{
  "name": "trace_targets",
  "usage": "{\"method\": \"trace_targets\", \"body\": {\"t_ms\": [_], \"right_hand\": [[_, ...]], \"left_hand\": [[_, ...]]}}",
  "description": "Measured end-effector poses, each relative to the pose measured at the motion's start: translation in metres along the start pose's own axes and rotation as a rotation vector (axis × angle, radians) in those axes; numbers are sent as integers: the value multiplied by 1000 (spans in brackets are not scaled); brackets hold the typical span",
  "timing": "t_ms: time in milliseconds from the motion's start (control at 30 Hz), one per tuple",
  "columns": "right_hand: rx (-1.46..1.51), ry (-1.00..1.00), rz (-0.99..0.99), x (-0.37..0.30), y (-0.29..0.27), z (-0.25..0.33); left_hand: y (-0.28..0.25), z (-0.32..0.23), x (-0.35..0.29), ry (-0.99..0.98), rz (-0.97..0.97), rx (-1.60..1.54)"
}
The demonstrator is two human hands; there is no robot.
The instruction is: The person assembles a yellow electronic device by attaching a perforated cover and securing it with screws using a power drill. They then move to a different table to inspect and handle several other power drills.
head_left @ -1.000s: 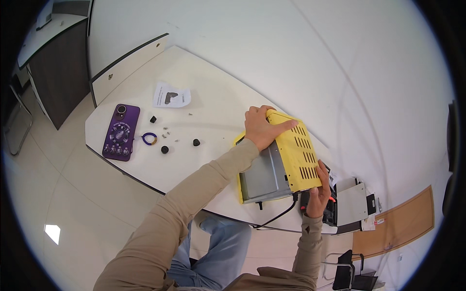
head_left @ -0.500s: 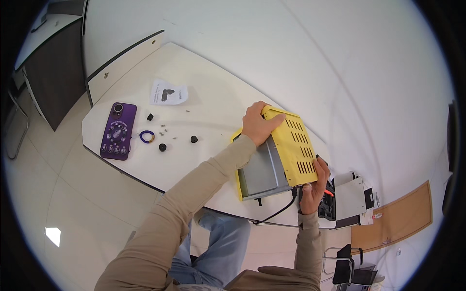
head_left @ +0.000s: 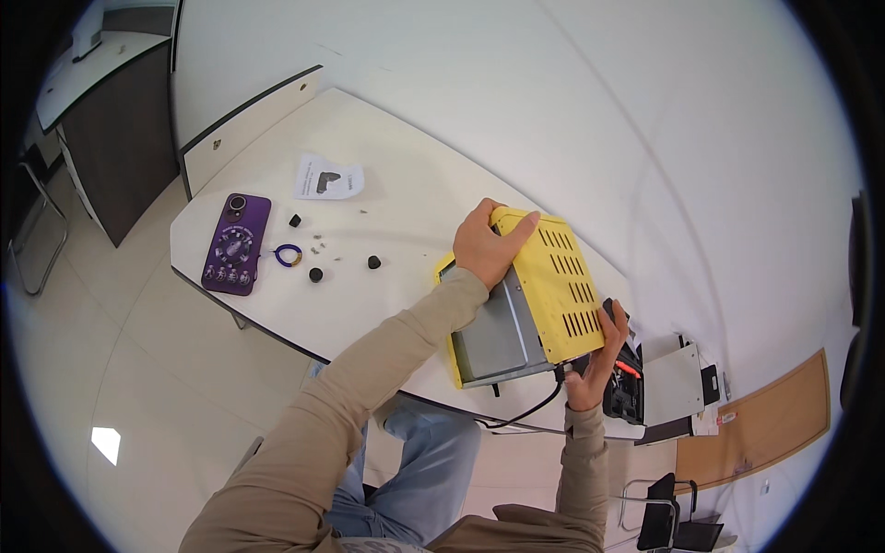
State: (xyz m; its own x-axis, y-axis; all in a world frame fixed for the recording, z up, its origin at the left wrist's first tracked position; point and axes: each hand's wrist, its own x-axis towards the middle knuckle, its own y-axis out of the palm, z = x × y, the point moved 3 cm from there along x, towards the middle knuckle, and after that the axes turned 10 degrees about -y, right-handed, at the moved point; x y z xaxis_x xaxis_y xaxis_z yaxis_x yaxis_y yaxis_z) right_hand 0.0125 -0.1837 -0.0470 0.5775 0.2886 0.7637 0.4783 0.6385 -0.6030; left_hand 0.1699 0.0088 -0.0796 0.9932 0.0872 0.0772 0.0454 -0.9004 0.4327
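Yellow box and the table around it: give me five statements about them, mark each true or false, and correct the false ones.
1. The left hand is on the box. True.
2. Three small black pieces lie right of the phone. True.
3. The phone is green. False: it is purple.
4. Both hands are on the phone. False: the right hand, too, is at the box.
5. A black cord runs from the box. True.

Desk (head_left: 396, 217): phone (head_left: 247, 230) at the left end; loop (head_left: 289, 245) just right of it; farther right, three knobs (head_left: 374, 263) with screws (head_left: 318, 246) between them; behind these, a paper slip (head_left: 343, 187); on the right half, the housing (head_left: 535, 313), its cord (head_left: 560, 376) at the near side; right of the housing, a tool case (head_left: 627, 396); behind the desk, the wall (head_left: 516, 101)
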Motion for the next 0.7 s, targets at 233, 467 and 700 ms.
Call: {"method": "trace_targets", "body": {"t_ms": [233,467,700], "right_hand": [[-57,10,2,-7,0,-6],[26,39,-17,-8,1,-5],[44,54,-20,-10,2,-6]], "left_hand": [[-1,-1,-1,5,-4,29],[-10,0,-9,148,70,164],[-15,2,-10,246,71,241]]}}
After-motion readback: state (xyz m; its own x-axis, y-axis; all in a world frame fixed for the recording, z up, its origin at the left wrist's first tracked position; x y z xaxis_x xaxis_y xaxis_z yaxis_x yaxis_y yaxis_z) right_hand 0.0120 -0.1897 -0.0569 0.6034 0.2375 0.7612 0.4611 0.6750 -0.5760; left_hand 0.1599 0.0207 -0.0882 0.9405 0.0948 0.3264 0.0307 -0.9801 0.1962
